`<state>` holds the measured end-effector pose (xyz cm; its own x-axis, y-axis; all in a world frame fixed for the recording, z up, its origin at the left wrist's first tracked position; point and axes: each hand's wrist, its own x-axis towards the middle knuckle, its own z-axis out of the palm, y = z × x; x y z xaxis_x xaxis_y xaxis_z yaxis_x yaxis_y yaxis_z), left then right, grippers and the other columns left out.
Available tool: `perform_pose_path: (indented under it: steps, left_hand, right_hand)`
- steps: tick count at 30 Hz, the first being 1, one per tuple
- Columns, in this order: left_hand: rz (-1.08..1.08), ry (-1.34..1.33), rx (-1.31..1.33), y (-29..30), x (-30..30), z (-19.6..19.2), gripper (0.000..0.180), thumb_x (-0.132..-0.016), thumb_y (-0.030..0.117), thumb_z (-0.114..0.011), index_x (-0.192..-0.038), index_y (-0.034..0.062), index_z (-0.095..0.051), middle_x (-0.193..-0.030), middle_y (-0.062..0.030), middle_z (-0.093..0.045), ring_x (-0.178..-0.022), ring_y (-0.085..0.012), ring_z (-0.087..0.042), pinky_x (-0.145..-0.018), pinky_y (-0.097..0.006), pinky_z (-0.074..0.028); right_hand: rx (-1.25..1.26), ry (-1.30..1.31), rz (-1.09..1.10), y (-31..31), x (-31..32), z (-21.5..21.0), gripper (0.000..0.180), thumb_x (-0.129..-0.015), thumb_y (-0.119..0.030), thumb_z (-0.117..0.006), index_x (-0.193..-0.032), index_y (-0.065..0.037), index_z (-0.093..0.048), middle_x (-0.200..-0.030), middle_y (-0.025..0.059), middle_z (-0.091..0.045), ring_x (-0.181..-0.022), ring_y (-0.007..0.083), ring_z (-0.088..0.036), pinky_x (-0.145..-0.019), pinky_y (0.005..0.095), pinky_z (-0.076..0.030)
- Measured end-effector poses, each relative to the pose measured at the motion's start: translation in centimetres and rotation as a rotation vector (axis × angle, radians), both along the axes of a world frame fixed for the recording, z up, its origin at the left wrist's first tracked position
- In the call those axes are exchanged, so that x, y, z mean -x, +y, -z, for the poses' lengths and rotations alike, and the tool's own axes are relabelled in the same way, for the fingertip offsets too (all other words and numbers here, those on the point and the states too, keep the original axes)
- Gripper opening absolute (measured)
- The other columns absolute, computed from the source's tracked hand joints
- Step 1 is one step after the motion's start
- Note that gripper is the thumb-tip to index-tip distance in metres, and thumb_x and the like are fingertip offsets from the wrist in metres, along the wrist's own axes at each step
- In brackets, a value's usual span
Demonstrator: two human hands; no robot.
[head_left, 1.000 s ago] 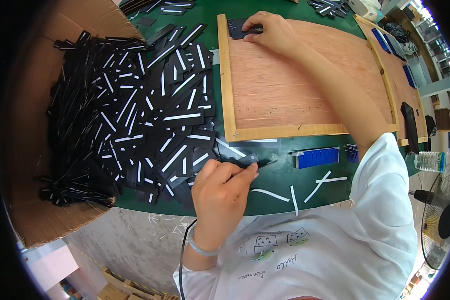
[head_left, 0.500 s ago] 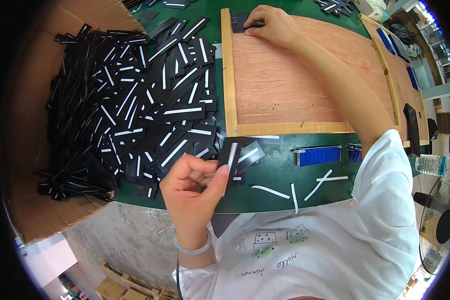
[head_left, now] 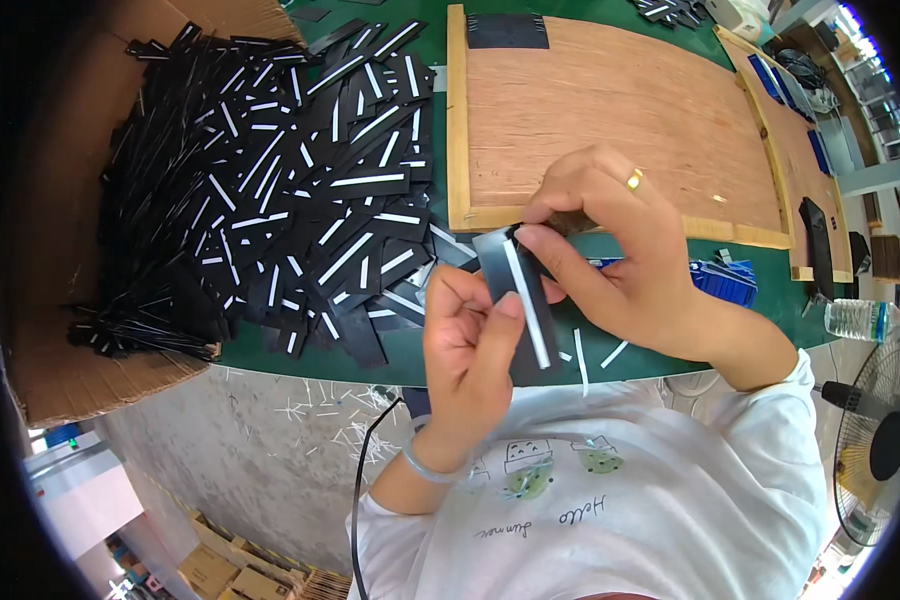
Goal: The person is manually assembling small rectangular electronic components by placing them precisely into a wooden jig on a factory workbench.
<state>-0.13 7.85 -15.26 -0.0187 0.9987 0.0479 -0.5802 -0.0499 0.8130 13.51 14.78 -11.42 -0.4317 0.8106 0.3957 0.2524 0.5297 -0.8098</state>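
In front of my chest is a flat black rectangular piece [head_left: 532,322] with a white strip running along it, tilted upright. My left hand [head_left: 475,355] grips it, thumb pressed on its face and fingers behind. At its upper end, the thumb and forefinger of my right hand [head_left: 615,255] pinch the edge by the top of the white strip; exactly what lies between those fingertips is too small to make out. Behind my hands lies a wooden board [head_left: 620,120] with raised edges. A black flat piece [head_left: 508,31] rests in the board's far left corner.
A large heap of black pieces [head_left: 360,200] with white strips spills from a cardboard box [head_left: 70,330] at left. Blue parts [head_left: 725,280] lie right of my hands. Loose white strips [head_left: 581,362] sit near the table edge. A bottle [head_left: 860,318] and fan [head_left: 885,445] are at right.
My right hand has left the black piece in the board's far corner and come back to the piece in my left hand. My left hand has moved right with that piece.
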Motion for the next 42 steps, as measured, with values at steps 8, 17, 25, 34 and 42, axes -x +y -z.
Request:
perform_pose_path:
  steps: [8,17,25,34,42]
  left_hand:
    - [0.164,-0.022,0.005,-2.6,-0.5,0.4,0.042,-0.086,0.000,-0.062,-0.123,-0.0010,-0.043,-0.103,-0.0059,-0.055,-0.089,-0.0112,-0.057,-0.074,-0.023,-0.049]
    - [-0.162,0.102,-0.026,-2.2,2.6,3.1,0.072,-0.081,0.009,-0.068,-0.138,0.0094,-0.024,-0.104,-0.0174,-0.059,-0.073,-0.0131,-0.059,-0.056,-0.023,-0.052]
    - [-0.100,-0.018,-0.008,-2.1,1.9,3.7,0.060,-0.091,0.016,-0.058,-0.139,0.0067,-0.024,-0.105,-0.0170,-0.056,-0.081,-0.0120,-0.058,-0.070,-0.024,-0.052]
    - [-0.168,-0.027,0.063,-2.3,1.8,4.2,0.054,-0.083,0.006,-0.067,-0.127,0.0053,-0.035,-0.113,-0.0213,-0.057,-0.094,-0.0169,-0.059,-0.083,-0.026,-0.049]
    - [-0.124,0.206,0.079,-2.5,1.0,4.1,0.066,-0.068,-0.009,-0.074,-0.121,0.0047,-0.036,-0.113,-0.0204,-0.058,-0.098,-0.0200,-0.060,-0.082,-0.026,-0.052]
  right_hand:
    - [0.014,0.112,-0.099,-2.6,-1.6,0.3,0.020,-0.070,0.003,-0.073,-0.084,-0.002,-0.060,-0.087,0.0078,-0.055,-0.076,0.0161,-0.055,-0.062,0.0237,-0.044]
    - [0.058,-0.229,-0.297,-4.2,-8.7,1.8,0.036,-0.059,-0.022,-0.085,-0.084,-0.007,-0.063,-0.081,0.0061,-0.058,-0.074,0.0214,-0.057,-0.062,0.0302,-0.045]
    - [-0.115,-0.373,0.281,-5.3,-11.1,5.4,0.028,-0.064,-0.003,-0.079,-0.089,-0.002,-0.066,-0.100,0.0087,-0.064,-0.065,0.0190,-0.057,-0.058,0.0255,-0.045]
    - [-0.324,-0.458,0.195,-4.7,-12.2,5.3,0.023,-0.067,-0.004,-0.076,-0.087,-0.004,-0.066,-0.096,0.0086,-0.067,-0.071,0.0193,-0.065,-0.052,0.0260,-0.046]
    - [-0.555,-0.508,0.012,-4.7,-10.6,0.5,0.026,-0.065,-0.008,-0.079,-0.087,-0.004,-0.066,-0.096,0.0115,-0.068,-0.060,0.0183,-0.062,-0.048,0.0250,-0.044]
